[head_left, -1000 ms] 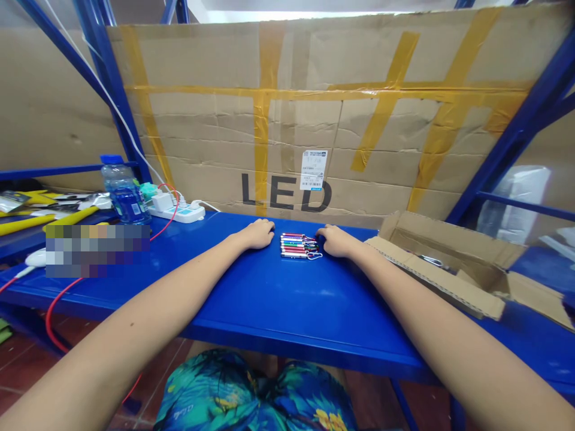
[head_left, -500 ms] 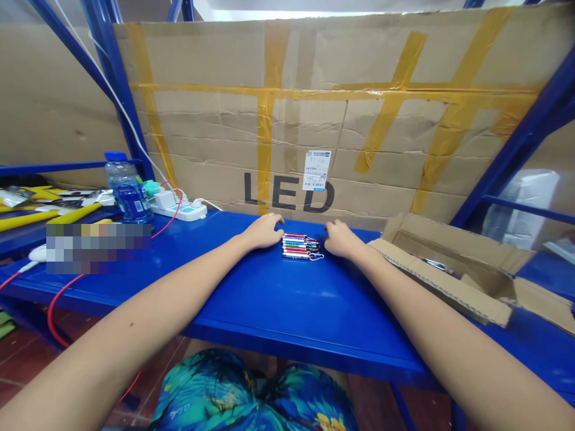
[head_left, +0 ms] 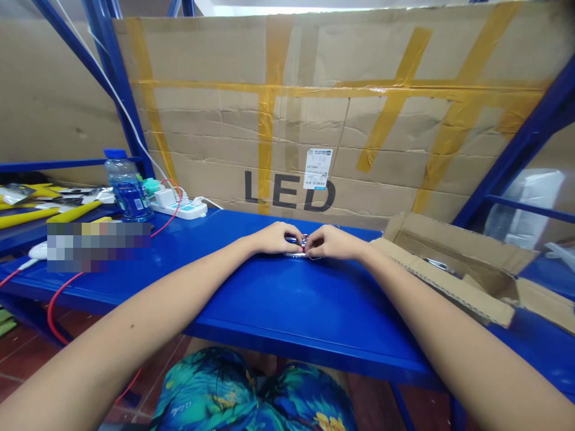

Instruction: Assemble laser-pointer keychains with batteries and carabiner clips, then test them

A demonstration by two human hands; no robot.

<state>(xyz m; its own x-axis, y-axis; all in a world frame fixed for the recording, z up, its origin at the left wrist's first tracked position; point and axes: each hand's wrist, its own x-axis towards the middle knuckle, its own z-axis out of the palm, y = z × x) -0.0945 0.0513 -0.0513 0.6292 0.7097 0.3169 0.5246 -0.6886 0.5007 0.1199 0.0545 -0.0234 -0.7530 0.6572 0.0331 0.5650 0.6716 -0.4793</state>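
Small metal keychain flashlights [head_left: 294, 255] with carabiner clips lie side by side on the blue table [head_left: 287, 305]. Mostly covered by my fingers, they show only a silver one at the near side and bits of blue and red behind it. My left hand [head_left: 279, 237] curls over their left ends, thumb and fingers closed on them. From the other side my right hand [head_left: 331, 242] pinches at their clip ends, its fingertips close to those of my left hand. Exactly which pieces each hand grips is hidden.
To the right stands an open cardboard box [head_left: 453, 293] with a metal clip [head_left: 435, 264] inside. A blue-capped bottle [head_left: 128, 188] and a white power strip [head_left: 186, 209] sit at the back left, near a red cable [head_left: 54, 305]. Behind rises a large taped carton [head_left: 215, 137].
Both hands have moved inward from either side of the flashlight row and closed over it. The row, visible before, is now largely covered.
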